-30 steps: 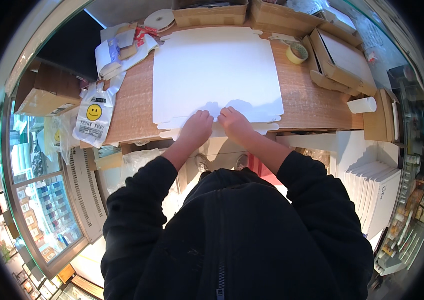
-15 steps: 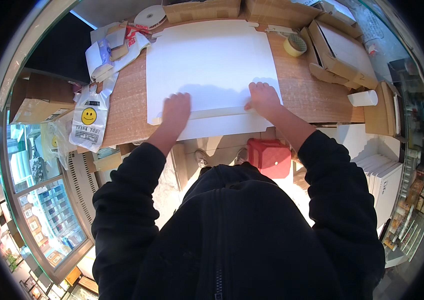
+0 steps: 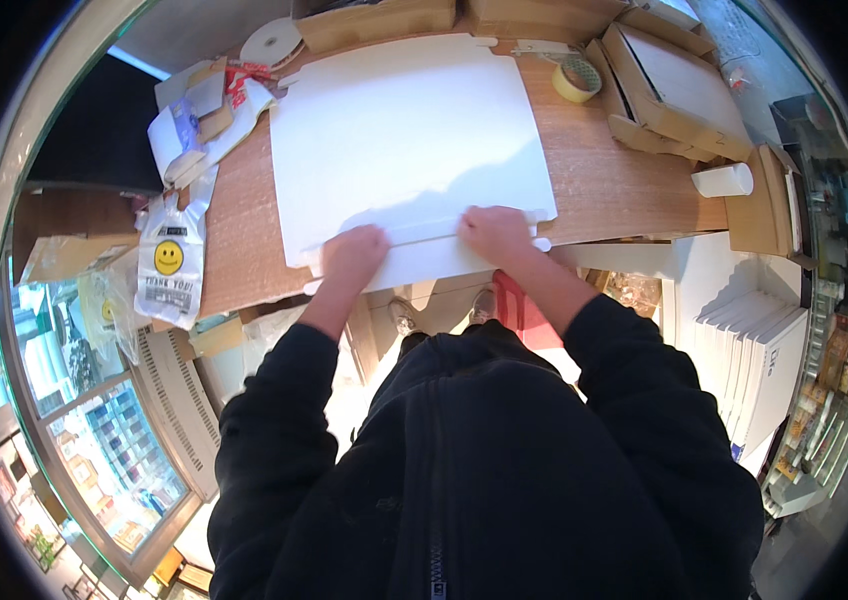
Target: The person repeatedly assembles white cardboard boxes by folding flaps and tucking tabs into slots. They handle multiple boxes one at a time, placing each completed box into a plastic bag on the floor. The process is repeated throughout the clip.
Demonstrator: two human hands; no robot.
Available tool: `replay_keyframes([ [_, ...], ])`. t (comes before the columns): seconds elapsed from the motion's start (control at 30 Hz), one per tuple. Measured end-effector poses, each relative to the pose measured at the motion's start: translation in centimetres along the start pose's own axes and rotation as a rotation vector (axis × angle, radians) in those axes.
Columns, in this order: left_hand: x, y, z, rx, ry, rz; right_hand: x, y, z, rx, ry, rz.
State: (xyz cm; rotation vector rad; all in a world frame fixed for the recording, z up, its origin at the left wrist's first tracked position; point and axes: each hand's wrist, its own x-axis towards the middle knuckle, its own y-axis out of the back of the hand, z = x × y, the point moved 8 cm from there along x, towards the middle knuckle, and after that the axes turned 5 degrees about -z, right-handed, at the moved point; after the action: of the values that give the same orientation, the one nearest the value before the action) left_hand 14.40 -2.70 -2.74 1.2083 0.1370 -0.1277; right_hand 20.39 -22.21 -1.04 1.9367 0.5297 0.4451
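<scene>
Pressing down on near edge flap of flat white cardboard box blank (image 3: 409, 140), which lies on wooden counter (image 3: 624, 180), flap overhanging the front edge. Left hand (image 3: 354, 253) and right hand (image 3: 494, 232) both palm-down on the flap, fingers curled at the fold; clamped or just pressing, can't tell. Yellow tape roll (image 3: 576, 80) well apart, far right.

A wooden counter (image 3: 634, 190) runs across the top, its grain lit warmly from above. Open cardboard boxes (image 3: 679, 85) stand along its far and right edges, with a tape roll (image 3: 577, 80) beside them. A plastic bag (image 3: 169, 270) with a smiley hangs off the left edge. At lower left a glass display case (image 3: 94, 440) glows bright. Stacked white boxes (image 3: 759, 350) fill the right side below the counter.
</scene>
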Motion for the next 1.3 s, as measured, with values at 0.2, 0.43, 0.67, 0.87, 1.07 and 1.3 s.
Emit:
replay_keyframes([
  [0.2, -1.9, 0.2, -8.5, -0.638, 0.311, 0.388, -1.4, 1.8, 6.6, 0.286, -0.173, 0.245],
  [0.43, -2.7, 3.1, -5.7, -0.619, 0.266, 0.644, -1.4, 0.1, 12.2, 1.342, -0.688, 0.203],
  [0.67, -0.7, 1.9, 6.8, 0.087, -0.275, 0.173, -1.5, 5.1, 15.8, 1.129, -0.621, 0.301],
  [0.87, -6.0, 10.9, 9.0, 0.015, -0.501, 0.357, -0.8, 9.1, 13.8, 1.497, -0.576, 0.065],
  [1.07, -10.4, 15.2, 8.1, 0.181, -0.558, 0.371, -3.9, 15.2, 11.6, 1.653, -0.557, 0.039],
  [1.3, -9.5, 12.7, 2.5, 0.17, -0.089, 0.538, -8.7, 9.0, 8.8, 1.585, -0.571, -0.071],
])
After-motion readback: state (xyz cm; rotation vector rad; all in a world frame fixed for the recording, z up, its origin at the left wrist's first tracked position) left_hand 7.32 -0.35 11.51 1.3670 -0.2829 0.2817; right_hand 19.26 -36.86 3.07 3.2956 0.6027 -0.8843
